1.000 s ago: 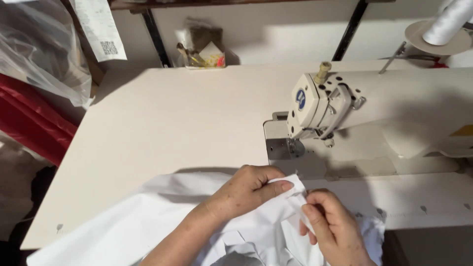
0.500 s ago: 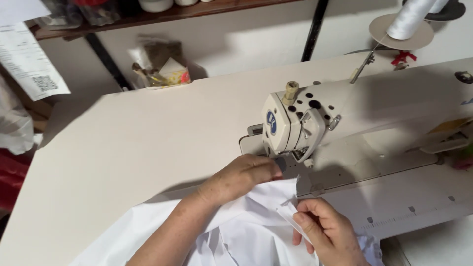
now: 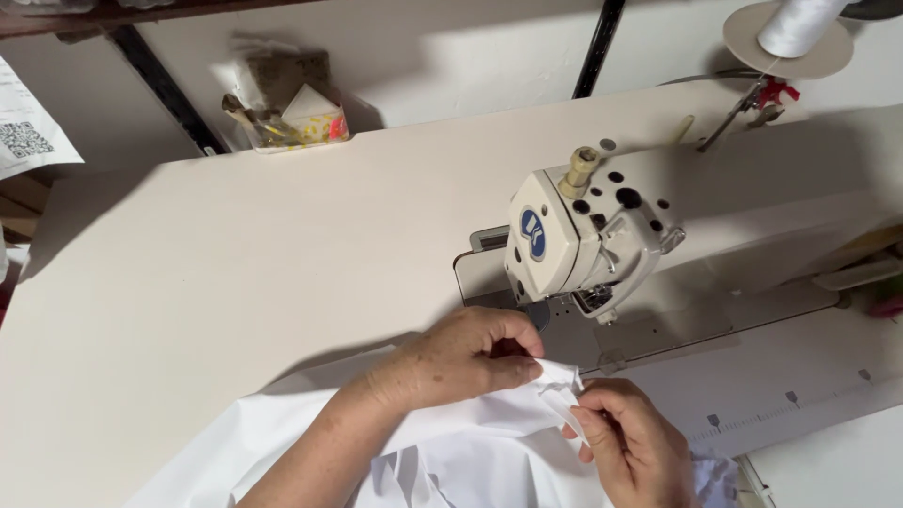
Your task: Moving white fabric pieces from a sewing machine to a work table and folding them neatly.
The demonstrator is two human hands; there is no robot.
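While both hands pinch the white fabric, its folded corner sits between their fingertips, just short of the sewing machine's head, which lies ahead of the fingers and slightly to the right. Left hand, curled closed on the upper fold, is the nearer one to the needle area; right hand grips a narrow strip of the cloth just below and beside it. From that corner the fabric trails back toward the person and leftward. Needle and presser foot are hidden in shadow, and the fabric's lower part is cut off by the frame
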